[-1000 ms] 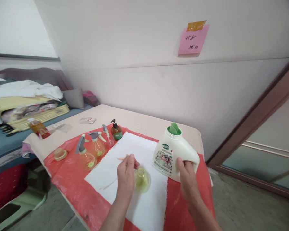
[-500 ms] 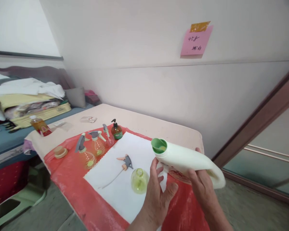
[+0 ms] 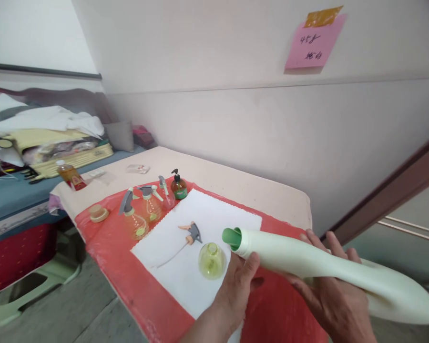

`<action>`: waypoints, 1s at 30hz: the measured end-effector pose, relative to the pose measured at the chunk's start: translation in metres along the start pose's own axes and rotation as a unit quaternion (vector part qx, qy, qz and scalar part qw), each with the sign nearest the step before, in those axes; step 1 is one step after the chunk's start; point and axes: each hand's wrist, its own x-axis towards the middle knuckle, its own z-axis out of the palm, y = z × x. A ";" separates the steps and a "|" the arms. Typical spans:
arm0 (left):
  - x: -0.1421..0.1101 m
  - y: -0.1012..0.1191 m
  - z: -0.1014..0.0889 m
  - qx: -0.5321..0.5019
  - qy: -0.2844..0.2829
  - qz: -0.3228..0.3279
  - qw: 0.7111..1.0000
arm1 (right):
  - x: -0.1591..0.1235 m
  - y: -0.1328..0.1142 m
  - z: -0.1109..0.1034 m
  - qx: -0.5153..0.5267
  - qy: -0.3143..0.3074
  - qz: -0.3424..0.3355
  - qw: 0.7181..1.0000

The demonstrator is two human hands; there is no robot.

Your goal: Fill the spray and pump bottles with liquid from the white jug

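Holding a large pale-green plastic jug (image 3: 293,255) on its side: a missed mouth or a slipping grip could mean a spill

Left of centre, three see-through spray bottles with grey trigger heads (image 3: 135,226) stand on a glossy red plastic cover (image 3: 128,286) over the pale counter (image 3: 236,175), probably far enough away to escape small drips. Nearer the middle, a loose grey-and-orange trigger head with a thin tube (image 3: 193,234) lies on a white scalloped sheet (image 3: 219,209), where a stray splash could wet it.

Near centre, a small round yellow-green see-through bottle (image 3: 211,263) stands upright, its narrow mouth uncovered. It looks easy to topple if knuckles or spout nudged it.

Just to its right, the left hand (image 3: 238,281) grasps the jug's neck from below, some fingers hidden. The jug's green spout (image 3: 232,237) faces left; tilting too fast could cause a surge.

At lower right, the right hand (image 3: 338,297) clasps the jug's body, fingers (image 3: 336,244) over its far side; loosening there could let the rear drop.
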 end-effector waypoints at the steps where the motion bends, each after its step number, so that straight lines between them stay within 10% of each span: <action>1: 0.001 -0.003 0.000 -0.013 0.001 -0.010 1.000 | 0.001 -0.001 -0.002 -0.010 0.000 -0.009 1.000; 30: 0.007 -0.016 -0.003 -0.276 0.059 -0.049 0.958 | 0.003 -0.028 -0.003 -0.073 0.039 -0.088 0.993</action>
